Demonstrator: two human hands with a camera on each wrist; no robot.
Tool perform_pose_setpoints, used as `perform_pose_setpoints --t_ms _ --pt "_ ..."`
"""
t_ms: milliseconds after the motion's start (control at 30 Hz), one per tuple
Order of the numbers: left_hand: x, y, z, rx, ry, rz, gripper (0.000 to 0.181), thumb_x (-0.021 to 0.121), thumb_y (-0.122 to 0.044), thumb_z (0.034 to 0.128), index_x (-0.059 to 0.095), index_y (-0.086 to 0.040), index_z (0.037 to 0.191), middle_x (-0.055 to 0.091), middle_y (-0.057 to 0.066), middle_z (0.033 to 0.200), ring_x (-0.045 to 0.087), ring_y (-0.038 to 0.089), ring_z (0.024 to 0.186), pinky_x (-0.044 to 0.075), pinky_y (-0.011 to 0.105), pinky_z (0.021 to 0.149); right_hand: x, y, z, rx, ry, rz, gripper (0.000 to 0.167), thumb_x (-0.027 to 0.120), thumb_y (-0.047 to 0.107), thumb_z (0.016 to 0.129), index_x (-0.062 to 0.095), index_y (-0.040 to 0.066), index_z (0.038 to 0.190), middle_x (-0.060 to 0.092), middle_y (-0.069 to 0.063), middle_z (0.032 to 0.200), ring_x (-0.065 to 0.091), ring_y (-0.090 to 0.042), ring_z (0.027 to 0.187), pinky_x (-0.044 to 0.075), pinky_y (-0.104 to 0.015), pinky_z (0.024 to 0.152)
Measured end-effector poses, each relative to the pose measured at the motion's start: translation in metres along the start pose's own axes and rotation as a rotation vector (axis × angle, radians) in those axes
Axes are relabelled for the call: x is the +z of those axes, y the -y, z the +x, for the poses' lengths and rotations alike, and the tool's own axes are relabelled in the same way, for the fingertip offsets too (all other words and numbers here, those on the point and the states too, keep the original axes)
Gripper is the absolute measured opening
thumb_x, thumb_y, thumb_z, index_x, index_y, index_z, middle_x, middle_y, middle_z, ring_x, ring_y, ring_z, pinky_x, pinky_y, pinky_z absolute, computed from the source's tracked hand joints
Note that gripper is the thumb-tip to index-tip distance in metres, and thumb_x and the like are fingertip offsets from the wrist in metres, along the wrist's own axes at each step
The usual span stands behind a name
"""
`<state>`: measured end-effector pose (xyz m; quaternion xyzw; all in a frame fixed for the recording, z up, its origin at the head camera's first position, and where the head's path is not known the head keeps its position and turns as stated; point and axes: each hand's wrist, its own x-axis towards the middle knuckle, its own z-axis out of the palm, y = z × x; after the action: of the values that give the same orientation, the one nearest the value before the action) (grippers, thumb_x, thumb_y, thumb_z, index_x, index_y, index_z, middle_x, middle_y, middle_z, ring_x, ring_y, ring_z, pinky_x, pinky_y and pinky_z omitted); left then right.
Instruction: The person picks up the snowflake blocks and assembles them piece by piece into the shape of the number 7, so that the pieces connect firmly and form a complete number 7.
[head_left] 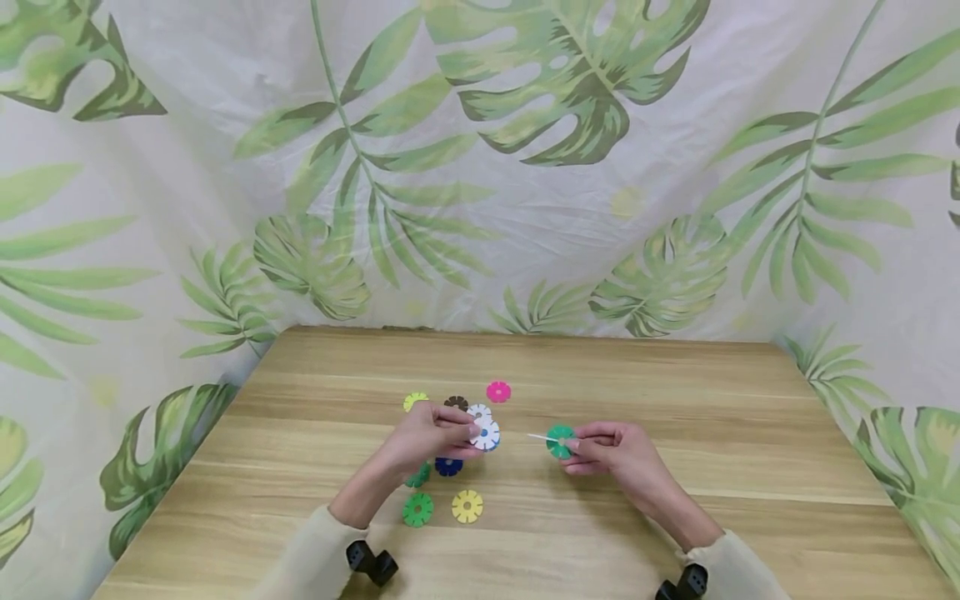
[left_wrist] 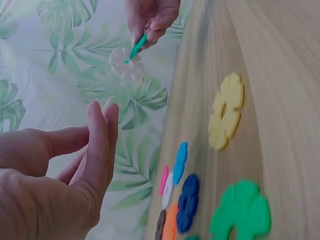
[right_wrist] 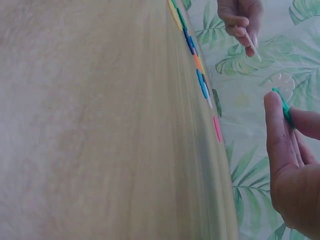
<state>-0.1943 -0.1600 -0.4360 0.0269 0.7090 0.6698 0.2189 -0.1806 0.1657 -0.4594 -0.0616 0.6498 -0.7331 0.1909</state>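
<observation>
Wood-grain tabletop (head_left: 525, 550) stands before leaf-printed white cloth (head_left: 540, 200). Above the wood, our left hand (head_left: 431, 433) pinches a white notched plastic disc (head_left: 492, 428), face-on; our right hand (head_left: 618, 454) pinches a green notched plastic disc (head_left: 557, 451), crossed by an edge-on white disc (head_left: 537, 437), long axis pointing left.

The discs (left_wrist: 218, 130) are smooth plastic with low gloss. The table (head_left: 750, 467) has a smooth, satin wood-grain surface. The backdrop (head_left: 570, 225) is creased cloth; the sleeves (head_left: 315, 557) are matt cloth.
</observation>
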Motion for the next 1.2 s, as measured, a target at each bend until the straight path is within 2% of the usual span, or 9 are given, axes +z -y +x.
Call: perform_pose_setpoints --t_ms 167,367,733,933,1200 --pt "0.01 0.004 0.01 -0.001 0.015 -0.041 0.031 0.069 -0.002 0.0992 0.066 0.015 0.125 0.074 0.017 0.104 0.079 0.017 0.082 0.066 0.034 0.087 0.0 0.0 0.0 0.002 -0.002 0.008 0.035 0.07 -0.001 0.097 0.058 -0.02 0.123 0.081 -0.01 0.099 0.081 -0.019 0.087 0.067 -0.033 0.084" --pt "0.019 0.005 0.016 0.013 0.022 -0.048 0.027 0.069 -0.001 0.0987 0.069 0.014 0.121 0.076 0.016 0.102 0.078 0.017 0.082 0.066 0.036 0.085 0.0 0.001 0.0 0.004 -0.005 0.003 0.036 0.07 -0.002 0.097 0.056 -0.021 0.125 0.081 -0.009 0.098 0.081 -0.019 0.086 0.067 -0.032 0.083" --pt "0.033 0.007 0.021 0.002 0.023 -0.03 0.024 0.074 -0.005 0.0964 0.074 0.01 0.116 0.078 0.012 0.098 0.079 0.015 0.079 0.065 0.04 0.089 0.0 0.002 0.0 -0.002 0.014 -0.015 0.034 0.07 -0.002 0.097 0.058 -0.021 0.123 0.081 -0.012 0.097 0.081 -0.024 0.086 0.067 -0.035 0.083" --pt "0.035 0.008 0.02 0.002 0.018 -0.037 0.024 0.074 -0.005 0.0969 0.073 0.01 0.116 0.077 0.013 0.097 0.078 0.014 0.078 0.065 0.04 0.089 -0.001 0.001 0.001 -0.006 -0.006 -0.028 0.037 0.07 -0.001 0.097 0.057 -0.022 0.124 0.081 -0.01 0.097 0.081 -0.019 0.084 0.067 -0.032 0.082" --pt "0.037 0.009 0.02 0.011 0.025 -0.042 0.025 0.074 -0.005 0.0973 0.073 0.01 0.117 0.078 0.013 0.099 0.079 0.014 0.079 0.065 0.04 0.09 -0.003 -0.001 0.002 -0.011 0.011 -0.044 0.031 0.071 0.0 0.096 0.06 -0.018 0.118 0.081 -0.009 0.094 0.081 -0.02 0.082 0.067 -0.033 0.081"
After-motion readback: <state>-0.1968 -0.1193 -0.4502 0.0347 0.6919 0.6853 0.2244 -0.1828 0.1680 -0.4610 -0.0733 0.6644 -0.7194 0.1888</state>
